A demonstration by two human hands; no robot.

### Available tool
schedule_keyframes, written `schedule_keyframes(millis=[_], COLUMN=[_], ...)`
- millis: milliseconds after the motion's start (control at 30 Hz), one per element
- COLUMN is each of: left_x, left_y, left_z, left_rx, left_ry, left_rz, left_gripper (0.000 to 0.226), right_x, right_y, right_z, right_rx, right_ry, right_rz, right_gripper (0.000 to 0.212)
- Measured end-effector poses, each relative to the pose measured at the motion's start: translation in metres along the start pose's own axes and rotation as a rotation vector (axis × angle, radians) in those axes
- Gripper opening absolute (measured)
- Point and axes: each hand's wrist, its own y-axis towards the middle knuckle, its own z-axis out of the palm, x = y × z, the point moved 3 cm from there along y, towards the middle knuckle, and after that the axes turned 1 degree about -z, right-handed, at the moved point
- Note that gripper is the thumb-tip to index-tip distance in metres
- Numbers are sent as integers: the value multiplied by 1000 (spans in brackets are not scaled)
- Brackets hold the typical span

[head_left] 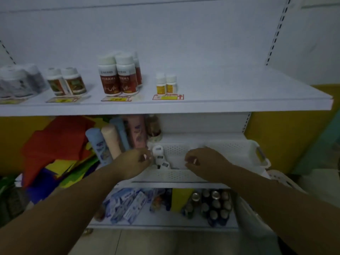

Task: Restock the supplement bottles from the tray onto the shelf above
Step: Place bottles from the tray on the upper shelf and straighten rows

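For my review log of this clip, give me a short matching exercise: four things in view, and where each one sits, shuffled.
Things:
1. brown-label bottles
2. small yellow-label bottles
3. white bottles
4. cans

Places:
A. in the white tray, left end
B. bottom shelf, right part
C. upper shelf, near the middle
D. upper shelf, right of the brown-label ones

Pairs: 1-C, 2-D, 3-A, 4-B

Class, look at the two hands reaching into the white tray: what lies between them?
In the head view, small white bottles lie in the tray just beside the left hand; bare tray floor follows up to the right hand.
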Motion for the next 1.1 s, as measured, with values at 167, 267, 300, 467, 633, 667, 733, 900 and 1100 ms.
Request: schedule_keyframes(millis=[167,267,300,467,633,667,733,900,1100], left_x=[42,57,61,76,88,92,96,94,92], left_y=[34,67,80,146,163,165,167,166,162], left_z=[46,69,76,111,147,151,157,154,146], left_rx=[28,40,48,64,-24,-43,-42,-90,-114], left_ry=[-71,-78,-64,173,37,25,11,32,-81], left_rz=[-50,-46,-32,-52,-103,-103,-69,-6,-68], left_gripper=[26,40,45,66,50,50,52,50,47], right_x=[-40,-53,-54,-45,-49,-52,-56,-60,-61], right_y=[29,56,67,126,148,150,148,141,136], right_z=[71,108,118,157,178,178,177,179,169], right_rx=[-33,-14,-20,-67,127,101,0,-218,-394], right_ry=[188,206,220,214,263,280,296,246,392], right_rz=[229,358,380,458,509,517,544,607,626], right_gripper=[22,7,11,41,31,30,25,23,14])
